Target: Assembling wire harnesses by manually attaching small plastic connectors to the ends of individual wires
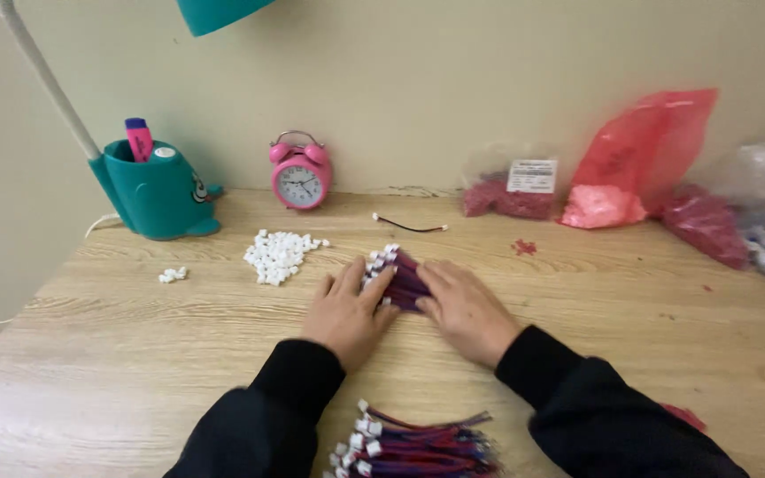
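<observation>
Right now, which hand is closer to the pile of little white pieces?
Left. The left hand lies just below and right of the white connector pile, a short gap apart. The right hand lies farther right, beyond the wire bundle both hands touch.

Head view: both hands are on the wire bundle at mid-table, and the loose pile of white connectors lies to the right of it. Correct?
Not quite. In the head view the left hand and right hand do rest on the wire bundle, but the white connectors lie to its left, toward the teal lamp base, not to its right.
</observation>
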